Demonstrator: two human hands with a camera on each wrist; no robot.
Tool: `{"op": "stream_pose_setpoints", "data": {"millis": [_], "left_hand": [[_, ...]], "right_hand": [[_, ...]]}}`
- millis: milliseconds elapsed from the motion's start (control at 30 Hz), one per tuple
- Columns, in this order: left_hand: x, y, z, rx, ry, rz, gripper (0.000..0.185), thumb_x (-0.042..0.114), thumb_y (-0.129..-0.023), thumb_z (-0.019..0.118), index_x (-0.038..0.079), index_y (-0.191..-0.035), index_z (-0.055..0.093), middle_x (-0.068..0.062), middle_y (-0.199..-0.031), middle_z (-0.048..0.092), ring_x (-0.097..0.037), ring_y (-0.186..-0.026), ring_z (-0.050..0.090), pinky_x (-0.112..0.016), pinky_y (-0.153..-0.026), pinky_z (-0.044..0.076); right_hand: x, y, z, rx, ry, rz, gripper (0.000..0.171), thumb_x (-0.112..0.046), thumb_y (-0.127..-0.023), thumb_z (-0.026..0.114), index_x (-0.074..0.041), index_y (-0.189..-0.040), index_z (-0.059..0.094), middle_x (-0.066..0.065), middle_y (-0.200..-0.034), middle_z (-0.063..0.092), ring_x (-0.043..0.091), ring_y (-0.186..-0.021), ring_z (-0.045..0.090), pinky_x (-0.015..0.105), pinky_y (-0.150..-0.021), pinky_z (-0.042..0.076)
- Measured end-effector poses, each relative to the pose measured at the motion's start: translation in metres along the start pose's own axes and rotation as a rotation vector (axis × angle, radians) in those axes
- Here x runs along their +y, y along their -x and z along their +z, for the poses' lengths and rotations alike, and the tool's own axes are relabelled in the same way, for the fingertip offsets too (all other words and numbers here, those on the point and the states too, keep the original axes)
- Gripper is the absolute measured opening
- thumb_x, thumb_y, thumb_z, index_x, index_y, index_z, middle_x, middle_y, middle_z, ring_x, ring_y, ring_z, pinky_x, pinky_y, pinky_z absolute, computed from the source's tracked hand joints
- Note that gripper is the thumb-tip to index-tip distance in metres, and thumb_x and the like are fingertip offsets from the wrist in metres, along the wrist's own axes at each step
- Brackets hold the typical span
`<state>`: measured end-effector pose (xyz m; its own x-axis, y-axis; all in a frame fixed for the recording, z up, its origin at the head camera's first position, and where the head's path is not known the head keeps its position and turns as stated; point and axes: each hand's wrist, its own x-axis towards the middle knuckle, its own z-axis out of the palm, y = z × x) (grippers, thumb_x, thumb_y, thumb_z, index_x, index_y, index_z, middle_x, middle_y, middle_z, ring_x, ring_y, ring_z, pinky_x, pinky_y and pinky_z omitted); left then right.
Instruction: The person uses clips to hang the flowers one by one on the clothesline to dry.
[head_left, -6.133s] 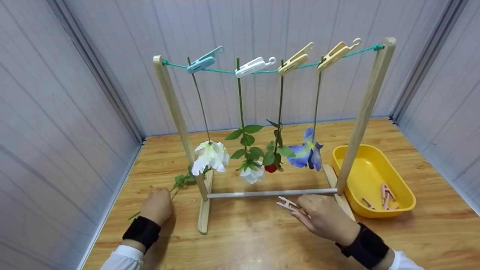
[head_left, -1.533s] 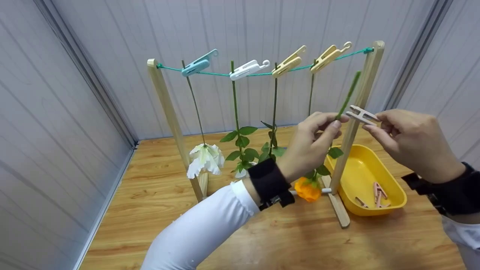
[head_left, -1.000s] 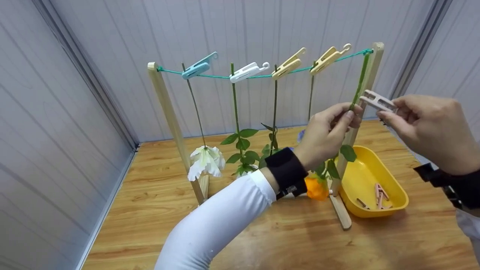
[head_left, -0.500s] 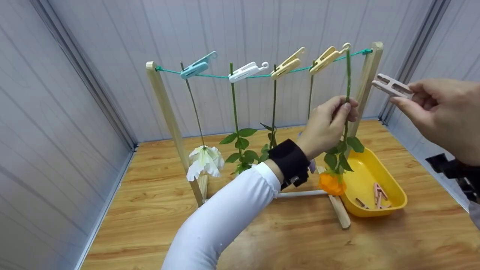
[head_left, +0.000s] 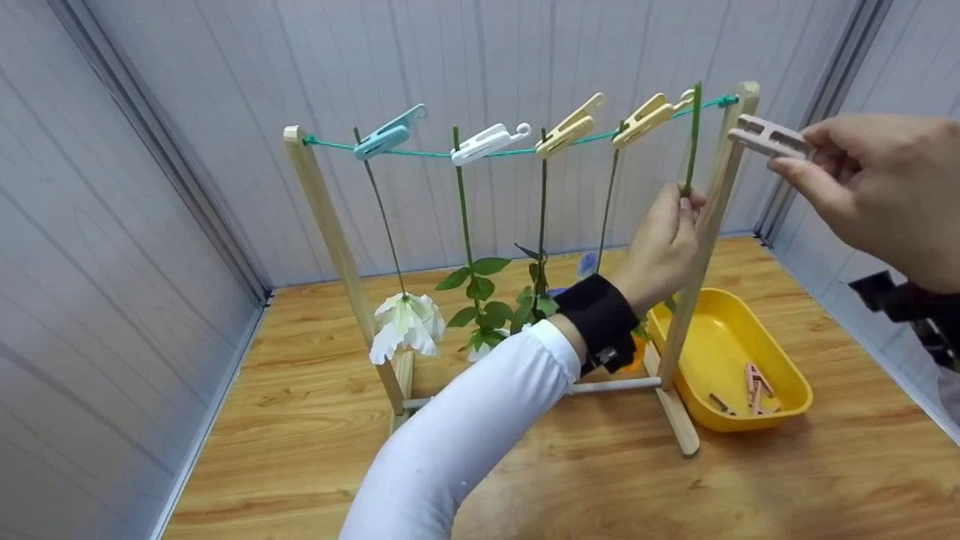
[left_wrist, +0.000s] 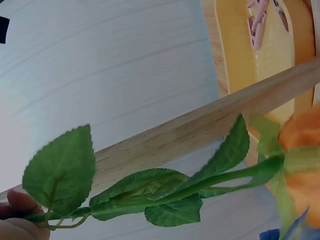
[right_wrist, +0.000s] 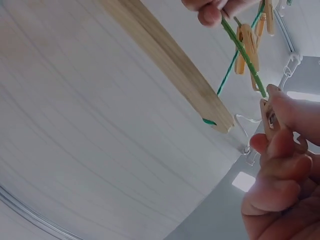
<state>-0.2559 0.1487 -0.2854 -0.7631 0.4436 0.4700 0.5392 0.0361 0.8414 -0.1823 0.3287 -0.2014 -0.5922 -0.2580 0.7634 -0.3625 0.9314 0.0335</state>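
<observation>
Sleeve and black wrist strap fill the near middle of my view, and no brand, label or writing can be read on anything. My left hand (head_left: 667,240) pinches the green stem (head_left: 691,139) of the orange flower (left_wrist: 300,165) between thumb and fingers, holding it upright with its tip at the green line (head_left: 420,152), just beside the right post (head_left: 709,225); the bloom hangs below my wrist, mostly hidden in the head view. My right hand (head_left: 870,187) is raised to the right of that post, well apart from the left, fingers curled round one pale pink clothespin (head_left: 769,139) whose forked end points at the stem's top; whether its jaws are spread I cannot tell.

Counting along the line, four pegs already sit there: one blue peg (head_left: 386,136), one white peg (head_left: 487,142) and two tan pegs (head_left: 574,131), each with one stem hanging beneath, so four flowers hang, among them a white bloom (head_left: 405,330) at the left. Beyond the rack's foot the yellow tray (head_left: 720,330) lies on the wooden table (head_left: 300,450) with about three more pink pins (head_left: 754,382) inside.

Free line is short, only between the last tan peg and the right post. Grey panel walls (head_left: 112,225) close the table on the left, back and right, and the front stays open.
</observation>
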Motion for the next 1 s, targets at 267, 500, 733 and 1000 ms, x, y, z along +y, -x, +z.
{"op": "stream_pose_setpoints", "data": {"millis": [267,500,733,1000], "left_hand": [[-0.004,-0.006,0.001,0.002,0.037,-0.024,0.027,0.006,-0.118,0.025,-0.002,-0.125,0.05,-0.023,-0.141,0.058,-0.018,-0.136,0.057,-0.016,-0.109,0.044],[-0.007,-0.011,0.0,0.052,0.079,-0.059,0.027,0.007,-0.119,0.027,-0.002,-0.126,0.051,-0.017,-0.124,0.059,-0.015,-0.114,0.056,-0.018,-0.096,0.045],[-0.011,-0.014,0.001,0.066,0.036,-0.069,0.027,0.009,-0.119,0.027,0.001,-0.127,0.051,-0.024,-0.139,0.061,-0.019,-0.128,0.06,-0.02,-0.104,0.048],[-0.013,-0.015,0.004,0.08,0.016,-0.087,0.028,0.01,-0.119,0.029,0.002,-0.129,0.054,-0.023,-0.14,0.062,-0.021,-0.129,0.061,-0.021,-0.103,0.049]], "right_hand": [[0.015,-0.025,-0.002,-0.042,0.033,-0.025,0.032,-0.02,-0.106,0.073,0.012,-0.109,0.071,0.022,-0.084,0.064,0.012,-0.061,0.037,0.008,-0.057,0.021],[0.02,-0.052,-0.003,-0.103,0.0,-0.047,0.03,-0.016,-0.108,0.069,0.013,-0.116,0.07,0.025,-0.093,0.064,0.013,-0.071,0.038,0.008,-0.064,0.023],[0.019,-0.084,0.0,-0.206,-0.019,-0.129,0.025,-0.007,-0.108,0.063,0.016,-0.118,0.068,0.029,-0.096,0.063,0.025,-0.075,0.043,0.014,-0.068,0.024],[0.012,-0.1,0.005,-0.341,-0.082,-0.044,0.025,-0.007,-0.11,0.06,0.015,-0.12,0.067,0.028,-0.099,0.063,0.023,-0.077,0.045,0.012,-0.064,0.028]]}}
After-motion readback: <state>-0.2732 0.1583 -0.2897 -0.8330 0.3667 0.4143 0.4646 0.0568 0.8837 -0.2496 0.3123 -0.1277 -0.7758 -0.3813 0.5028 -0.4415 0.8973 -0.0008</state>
